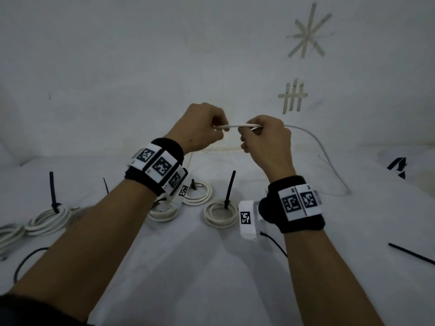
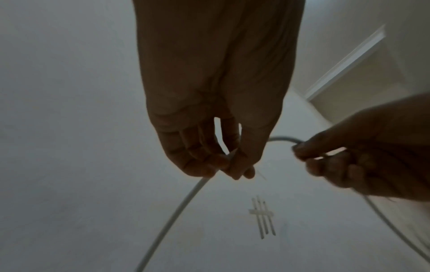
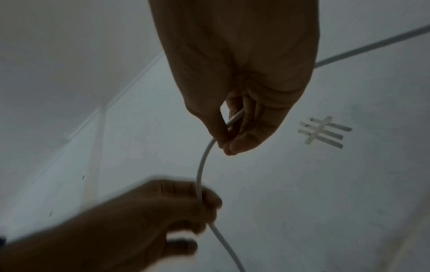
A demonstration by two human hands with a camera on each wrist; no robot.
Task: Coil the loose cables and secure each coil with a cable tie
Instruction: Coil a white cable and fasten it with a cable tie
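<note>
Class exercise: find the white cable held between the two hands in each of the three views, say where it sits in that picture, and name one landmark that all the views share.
Head view: the white cable spans centre frame between the left hand and the right hand, then trails off right.
Left wrist view: the cable arcs down from centre.
Right wrist view: it curves down the middle.
Shared landmark: the tape hash mark.
</note>
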